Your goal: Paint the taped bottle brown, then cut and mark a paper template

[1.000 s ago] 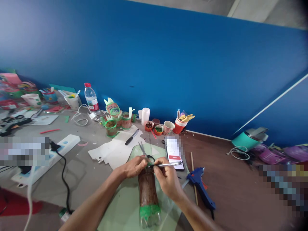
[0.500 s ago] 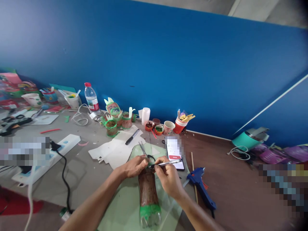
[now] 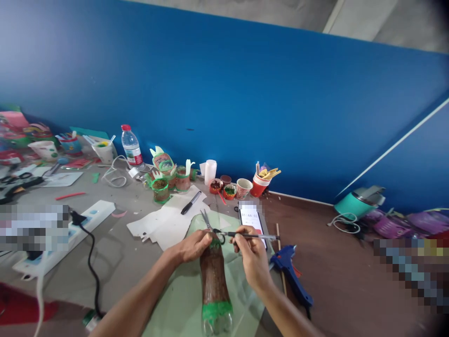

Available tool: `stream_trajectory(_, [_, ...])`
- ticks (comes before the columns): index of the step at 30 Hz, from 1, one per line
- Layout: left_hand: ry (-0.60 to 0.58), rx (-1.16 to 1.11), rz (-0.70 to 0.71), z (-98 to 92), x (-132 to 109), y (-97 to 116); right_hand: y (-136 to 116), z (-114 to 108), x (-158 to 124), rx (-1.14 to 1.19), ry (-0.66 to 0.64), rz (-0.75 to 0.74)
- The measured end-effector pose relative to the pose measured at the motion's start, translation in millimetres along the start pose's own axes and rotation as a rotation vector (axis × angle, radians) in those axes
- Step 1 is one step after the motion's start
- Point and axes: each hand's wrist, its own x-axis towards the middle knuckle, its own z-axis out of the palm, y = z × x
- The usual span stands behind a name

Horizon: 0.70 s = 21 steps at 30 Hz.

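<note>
A plastic bottle [image 3: 213,278], painted brown with a green band above its clear base, lies on a pale green sheet [image 3: 175,299] with its base toward me. My left hand [image 3: 195,245] is closed around its green neck end. In my right hand [image 3: 251,255] a slim pen [image 3: 263,236] is pinched almost level, its tip pointing left toward the bottle's neck. Just beyond the neck lie scissors [image 3: 206,219] with dark handles, partly hidden by the bottle and my left hand.
To the right are a phone [image 3: 249,216] and a blue glue gun [image 3: 293,274]. White paper [image 3: 164,222] carrying a black marker [image 3: 191,202] lies at left. Small painted pots [image 3: 161,189], cups [image 3: 244,188] and a water bottle [image 3: 132,147] line the blue partition. A power strip [image 3: 98,215] sits further left.
My right hand has drawn slightly right with the pen, so its tip is now a little away from the bottle's neck. My left hand stays on the bottle. The view has shifted slightly.
</note>
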Motion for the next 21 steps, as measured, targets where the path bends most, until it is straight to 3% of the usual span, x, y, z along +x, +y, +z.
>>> stream_trajectory(4, [-0.03,-0.072,-0.052,-2.4,-1.8,-4.7,4.3,-0.4,2.2,0.039,0.037,0.007])
stream_trajectory(10, [0.014,-0.062,-0.126,-3.5,-6.5,-12.0,10.6,1.8,4.7,0.034,0.055,0.011])
stream_trajectory(14, [0.088,-0.088,-0.209,-1.0,-8.2,-22.5,18.5,1.4,5.9,-0.035,0.093,-0.065])
stream_trajectory(21, [0.16,-0.062,-0.239,-1.2,-6.6,-28.1,33.5,6.6,3.9,-0.169,0.125,-0.239])
